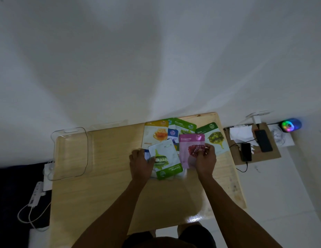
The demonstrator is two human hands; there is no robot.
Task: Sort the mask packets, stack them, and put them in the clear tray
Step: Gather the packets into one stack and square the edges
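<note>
Several mask packets lie spread on the far right part of the wooden table (106, 190). My left hand (140, 162) grips a green cucumber packet (165, 159), turned upside down, by its left edge. My right hand (206, 159) pinches a pink pomegranate packet (189, 145) at its right side. Behind them lie a yellow honey packet (155, 134), a second cucumber packet (183, 125), a blue packet (172, 133) partly covered, and an olive packet (214, 137). The clear tray (70, 153) stands at the table's far left, with nothing in it.
Right of the table, a brown board (270, 156) carries two phones (263, 143), crumpled paper (241, 134) and a cable. A lit multicoloured gadget (289, 125) sits further right. A white power strip (36, 196) with cords lies off the table's left edge.
</note>
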